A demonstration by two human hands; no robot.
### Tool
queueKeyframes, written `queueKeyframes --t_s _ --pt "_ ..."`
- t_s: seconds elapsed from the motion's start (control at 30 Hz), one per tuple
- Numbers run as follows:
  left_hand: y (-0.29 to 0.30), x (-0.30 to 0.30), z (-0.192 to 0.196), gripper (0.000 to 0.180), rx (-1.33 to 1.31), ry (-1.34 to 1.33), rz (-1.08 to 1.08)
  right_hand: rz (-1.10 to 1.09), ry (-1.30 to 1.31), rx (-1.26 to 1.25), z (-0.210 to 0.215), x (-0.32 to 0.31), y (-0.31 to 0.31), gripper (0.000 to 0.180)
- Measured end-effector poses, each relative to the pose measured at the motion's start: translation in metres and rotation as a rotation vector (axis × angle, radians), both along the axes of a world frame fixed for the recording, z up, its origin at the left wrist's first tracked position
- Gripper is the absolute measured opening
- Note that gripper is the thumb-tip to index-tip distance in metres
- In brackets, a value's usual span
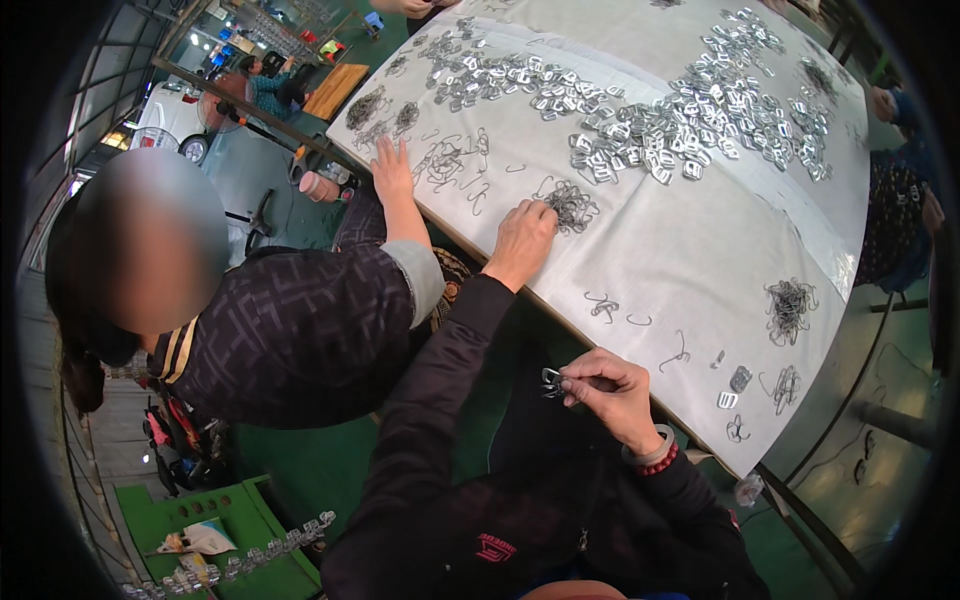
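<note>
My left hand (524, 240) reaches across the near edge of the table, fingers bent together, with the tips at a pile of bent wire hooks (568, 207). What the fingertips may hold is hidden. My right hand (612, 392), with bracelets at the wrist, is just off the table edge. Its thumb and fingers pinch a small metal buckle (551, 378), and thin wire seems to hang below it. Near this hand, loose wire hooks (604, 306) and two flat metal buckles (740, 378) lie on the white covering.
Many flat metal buckles (660, 135) spread across the far half of the white-covered table (650, 250). Wire-hook piles (790, 310) lie at the right. A co-worker (290, 320) sits close on my left, their hand (392, 172) spread over hooks. Others stand at the table's far and right edges.
</note>
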State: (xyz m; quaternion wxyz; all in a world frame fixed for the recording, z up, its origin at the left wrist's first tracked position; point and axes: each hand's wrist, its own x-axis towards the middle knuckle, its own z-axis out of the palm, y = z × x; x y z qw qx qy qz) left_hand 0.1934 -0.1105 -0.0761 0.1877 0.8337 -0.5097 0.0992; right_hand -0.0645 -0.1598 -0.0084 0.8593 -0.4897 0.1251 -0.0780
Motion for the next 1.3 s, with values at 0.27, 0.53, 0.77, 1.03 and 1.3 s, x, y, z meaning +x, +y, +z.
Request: queueKeyframes --t_s 0.27,0.53,0.77,1.03,1.3 --pt "0.001 0.006 0.019 0.009 -0.169 0.018 0.197 -0.031 -0.023 -0.046 0.002 -0.007 -0.001 0.017" --pt "0.053 -0.080 0.082 0.015 -0.513 0.977 0.174 -0.086 -0.045 -0.110 0.003 -0.010 0.010 0.014" --pt "0.108 -0.174 0.119 0.009 -0.467 0.762 0.040 -0.222 0.028 -0.050 0.004 -0.012 0.018 0.017" --pt "0.097 -0.176 0.100 0.011 -0.646 0.816 -0.006 -0.160 -0.127 -0.273 0.014 -0.002 0.016 0.010" --pt "0.114 -0.161 0.089 0.008 -0.652 0.958 0.002 -0.343 0.085 -1.195 -0.032 0.103 -0.172 0.025"
